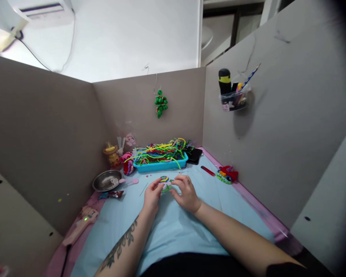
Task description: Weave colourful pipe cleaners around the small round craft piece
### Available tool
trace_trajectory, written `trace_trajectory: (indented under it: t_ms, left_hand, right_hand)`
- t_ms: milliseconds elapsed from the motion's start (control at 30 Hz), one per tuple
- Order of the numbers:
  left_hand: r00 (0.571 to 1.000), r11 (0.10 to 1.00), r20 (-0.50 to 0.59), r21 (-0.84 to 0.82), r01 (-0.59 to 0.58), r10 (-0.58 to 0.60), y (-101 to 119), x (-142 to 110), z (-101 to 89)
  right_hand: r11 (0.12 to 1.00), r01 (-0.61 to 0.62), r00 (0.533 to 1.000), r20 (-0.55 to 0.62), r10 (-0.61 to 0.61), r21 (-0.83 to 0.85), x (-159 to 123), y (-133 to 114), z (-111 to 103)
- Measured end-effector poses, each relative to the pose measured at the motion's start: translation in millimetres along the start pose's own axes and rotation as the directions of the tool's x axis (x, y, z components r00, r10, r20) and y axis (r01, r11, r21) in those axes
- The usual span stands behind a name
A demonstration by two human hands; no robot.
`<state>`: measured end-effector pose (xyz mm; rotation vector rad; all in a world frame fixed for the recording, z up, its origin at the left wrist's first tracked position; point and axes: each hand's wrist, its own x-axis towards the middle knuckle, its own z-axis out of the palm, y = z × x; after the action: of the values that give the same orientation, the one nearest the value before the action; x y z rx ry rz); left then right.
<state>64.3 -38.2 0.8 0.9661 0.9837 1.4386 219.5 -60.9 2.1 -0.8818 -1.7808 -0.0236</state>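
Observation:
A small, colourful pipe-cleaner craft piece [165, 180], with blue, yellow, purple and green on it, is held up over the blue table cover. My left hand [152, 195] pinches it at its left side between thumb and fingers. From the right, my right hand [187, 193] has bent fingers on its edge, where a bit of green shows. Its thumb is a little lower, near the green underside. The fingers cover part of the piece, so its full shape is hidden. A thin stick [143, 189] lies just left of my left hand.
Beyond my hands stands a blue tray [158, 167] heaped with pipe cleaners. A metal bowl [106, 181], a snack wrapper [111, 194] and a pink hot glue gun [81, 227] are at left. At right lie a red cutter [208, 171] and a red-green craft piece [227, 175]. Grey partitions enclose the table.

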Motion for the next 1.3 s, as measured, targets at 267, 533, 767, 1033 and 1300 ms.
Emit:
trace_trajectory:
  t_ms: [267,533,767,1033,1300]
  left_hand:
    - [0.999,0.999,0.038,0.05,-0.008,0.006,-0.2,-7.0,7.9]
    - [0.997,0.999,0.076,0.031,-0.016,0.014,-4.6,-6.6,9.5]
    - [0.998,0.997,0.03,0.05,-0.06,0.058,2.6,-2.8,4.0]
    - [0.994,0.994,-0.026,0.034,-0.101,0.102,1.1,2.9,-4.0]
    - [0.996,0.996,0.053,0.04,-0.075,0.073,-1.8,1.9,-2.5]
  right_hand:
    - [0.961,0.068,0.994,0.102,-0.042,-0.269,-1.5,-9.3,14.3]
    - [0.945,0.272,0.948,0.219,-0.231,-0.183,-2.2,-11.5,8.3]
    - [0.913,0.397,0.817,0.417,-0.398,0.094,-9.4,-27.1,10.4]
    - [0.985,-0.147,0.989,0.005,0.147,0.086,-2.8,9.8,10.2]
    - [0.905,-0.349,0.936,0.049,0.348,0.244,5.8,20.7,10.2]
